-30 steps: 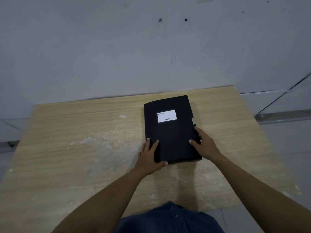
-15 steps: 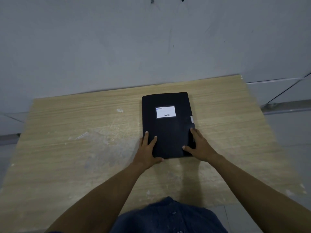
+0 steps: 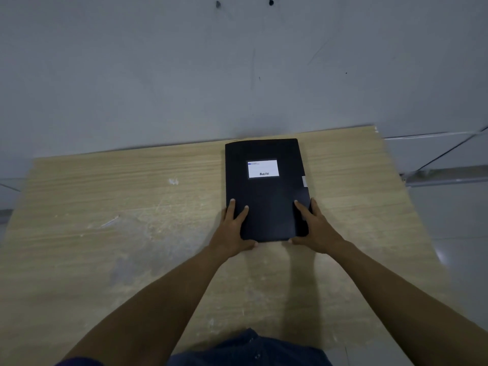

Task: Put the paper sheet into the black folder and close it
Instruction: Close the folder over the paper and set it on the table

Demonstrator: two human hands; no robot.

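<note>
The black folder [image 3: 266,191] lies closed on the wooden table [image 3: 132,233], its far edge near the wall. A white label [image 3: 263,169] sits on its cover. A sliver of the paper sheet [image 3: 304,181] shows at the folder's right edge. My left hand [image 3: 233,229] grips the near left corner, fingers on the cover and thumb at the near edge. My right hand [image 3: 314,225] grips the near right corner, fingers on the cover and along the right side.
A grey wall [image 3: 237,75] rises right behind the table. The table's right edge [image 3: 396,194] drops to a tiled floor [image 3: 454,233]. White scuffs [image 3: 173,181] mark the tabletop left of the folder.
Both hands have slid the closed folder away from me toward the wall and straightened it. The grip on the near corners is unchanged.
</note>
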